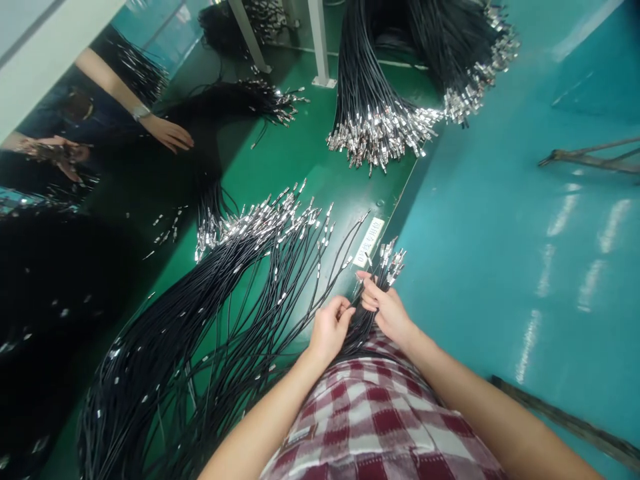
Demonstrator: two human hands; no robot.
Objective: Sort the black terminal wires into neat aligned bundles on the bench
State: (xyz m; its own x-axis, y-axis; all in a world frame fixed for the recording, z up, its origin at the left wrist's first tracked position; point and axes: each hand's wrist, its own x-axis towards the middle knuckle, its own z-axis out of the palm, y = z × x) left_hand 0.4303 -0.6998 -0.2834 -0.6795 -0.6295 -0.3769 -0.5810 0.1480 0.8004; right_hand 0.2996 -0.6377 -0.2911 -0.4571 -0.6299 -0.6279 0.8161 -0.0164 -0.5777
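Right hand (387,307): fingers wrapped around the small cable bundle (393,263), clamped just below its metal tips; forefinger and thumb reach toward the left side.
Left hand (330,327): curled, thumb and forefinger drawn close at the bundle's left side, just beside the right hand. Can't tell if a strand is pinched between them.
Bundle position: at the near edge of the green tabletop (300,150), in front of the wearer's checked garment (370,413); tips point away from the wearer, black lengths run back under the hands.
Loose cables: a few separate strands (327,283) fan out left of the hands, tips toward the paper label (369,241).
Label: stuck on the tabletop by the edge, just beyond the hands, printed characters.
Main pile: large heap of black cables (165,333) to the left, silver ends bunched at its far end.
Far bundles: two thick cable bunches (370,87) beyond, ends spread near the table edge, beside a white post (320,47).
Co-worker: one hand (167,132) open over dark cables at upper left; the other (63,157) near metal ends, blurred.
Floor: teal (480,267), shiny, right of the table.
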